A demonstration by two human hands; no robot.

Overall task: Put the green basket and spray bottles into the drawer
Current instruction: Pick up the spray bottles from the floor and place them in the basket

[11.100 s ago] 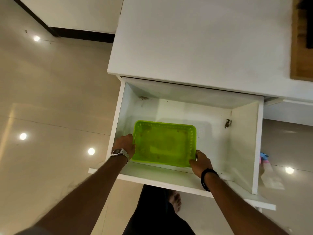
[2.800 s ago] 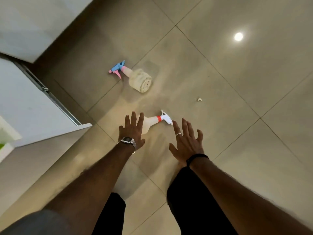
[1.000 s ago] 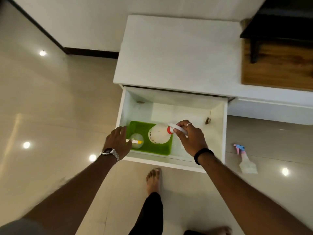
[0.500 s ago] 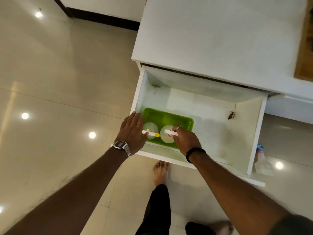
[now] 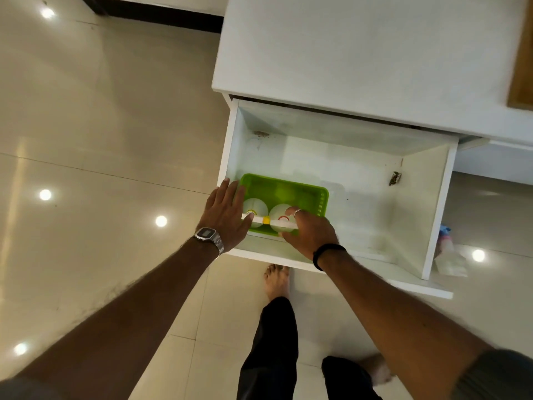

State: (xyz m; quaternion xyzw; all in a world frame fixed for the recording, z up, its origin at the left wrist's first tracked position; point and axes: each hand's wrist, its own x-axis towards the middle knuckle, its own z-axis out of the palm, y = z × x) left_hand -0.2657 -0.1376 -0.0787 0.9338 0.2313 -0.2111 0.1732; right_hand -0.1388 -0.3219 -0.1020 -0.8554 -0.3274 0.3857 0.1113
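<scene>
The green basket point(image 5: 300, 194) lies in the front left corner of the open white drawer point(image 5: 432, 215). Two white spray bottles stand upright in it, side by side. My left hand point(image 5: 225, 217) lies flat, fingers stretched out, on the trigger head of the yellow-collared bottle point(image 5: 254, 205). My right hand point(image 5: 310, 233) curls around the head of the red-collared bottle point(image 5: 277, 212). A third spray bottle point(image 5: 448, 256), with a blue and pink head, lies on the floor to the right of the drawer, partly hidden by the drawer's side wall.
The drawer sticks out of a white cabinet point(image 5: 346, 53) with a wooden board point(image 5: 522, 53) at its right edge. The right half of the drawer floor is bare. Glossy beige tiles surround it. My bare feet point(image 5: 277, 281) stand just below the drawer front.
Over the last second my right hand lowered the red-collared bottle into the basket beside the yellow-collared one. My left hand's fingers have flattened over the yellow-collared bottle.
</scene>
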